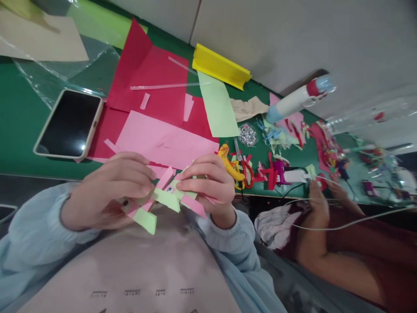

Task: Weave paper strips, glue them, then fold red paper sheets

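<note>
Between my two hands, above the near table edge, is a woven paper craft (167,198) of pale green and pink strips, with a small eye-like spot on it. My left hand (112,191) grips its left end, fingers curled round the strips. My right hand (210,184) pinches the other side between thumb and fingers. Loose strip ends stick out downward from both sides. Just beyond my hands lies a pink paper sheet (163,134) on red card (156,69).
A phone (71,121) lies at left. Red-handled scissors (246,174), a yellow banana-shaped item (230,163), a glue gun (286,176) and a bag of googly eyes (248,134) are to the right. A bottle (298,98) stands behind. A co-worker's hands (319,200) are at far right.
</note>
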`<state>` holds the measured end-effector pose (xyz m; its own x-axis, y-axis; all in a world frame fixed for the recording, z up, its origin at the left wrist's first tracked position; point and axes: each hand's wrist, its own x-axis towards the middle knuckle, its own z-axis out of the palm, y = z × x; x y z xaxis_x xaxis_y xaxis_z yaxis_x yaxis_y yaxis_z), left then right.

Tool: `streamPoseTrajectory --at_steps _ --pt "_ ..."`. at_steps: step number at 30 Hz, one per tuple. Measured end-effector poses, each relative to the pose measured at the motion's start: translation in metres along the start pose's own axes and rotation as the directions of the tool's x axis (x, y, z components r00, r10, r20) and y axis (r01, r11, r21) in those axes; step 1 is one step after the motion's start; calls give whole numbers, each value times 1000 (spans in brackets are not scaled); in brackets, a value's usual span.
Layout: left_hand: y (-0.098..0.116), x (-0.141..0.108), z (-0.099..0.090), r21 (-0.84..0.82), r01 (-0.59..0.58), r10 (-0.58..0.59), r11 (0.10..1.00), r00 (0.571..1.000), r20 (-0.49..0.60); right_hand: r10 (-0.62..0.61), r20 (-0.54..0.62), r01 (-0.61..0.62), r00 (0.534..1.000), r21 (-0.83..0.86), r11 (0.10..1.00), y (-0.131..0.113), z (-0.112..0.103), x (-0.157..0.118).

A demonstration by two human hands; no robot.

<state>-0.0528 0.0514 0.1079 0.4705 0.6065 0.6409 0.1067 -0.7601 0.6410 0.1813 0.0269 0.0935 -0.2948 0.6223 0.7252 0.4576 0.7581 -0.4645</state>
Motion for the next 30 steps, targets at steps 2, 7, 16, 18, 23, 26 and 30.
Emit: streamPoseTrajectory --at_steps 2,7,16,18,23,26,30 --pt "-5 0 3 12 -122 121 992 991 49 6 24 -6 1000 1 1000 1 -1 0" --pt "-3 0 0 105 -226 219 968 973 76 -35 47 36 998 -32 999 -1 -3 1" --pt "5 4 -7 79 -228 218 970 969 114 -22 16 22 1000 -36 999 -9 -2 8" --pt "6 4 -2 27 -113 111 993 991 77 20 67 -20 998 -2 1000 -8 -2 9" --pt "7 -9 17 -111 402 -412 909 906 -92 238 124 -257 963 170 951 -5 4 12" --pt "2 -18 28 -264 646 -684 716 725 -84 504 95 -511 858 235 827 -3 11 9" --pt "-6 -21 34 -448 772 -856 451 516 27 753 170 -767 635 252 590 -1 17 6"
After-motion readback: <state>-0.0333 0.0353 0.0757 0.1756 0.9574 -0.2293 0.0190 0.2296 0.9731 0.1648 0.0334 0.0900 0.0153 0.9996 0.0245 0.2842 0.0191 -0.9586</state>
